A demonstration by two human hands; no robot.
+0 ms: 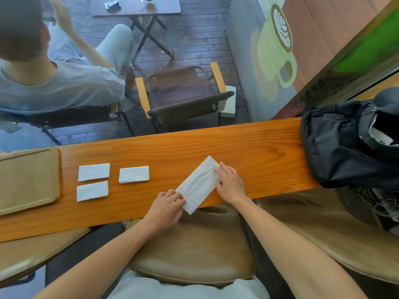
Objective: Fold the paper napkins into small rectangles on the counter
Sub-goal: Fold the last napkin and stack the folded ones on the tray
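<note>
Single head-worn wide-angle view, angled forward and down, close over wooden counter [237, 143]; no second view.

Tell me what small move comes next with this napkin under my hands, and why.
Probably fold the long napkin in half, bringing the end under the left hand up toward the right hand. It still lies as a long strip, tilted across the counter, about twice as long as the three finished rectangles lying to the left.
</note>
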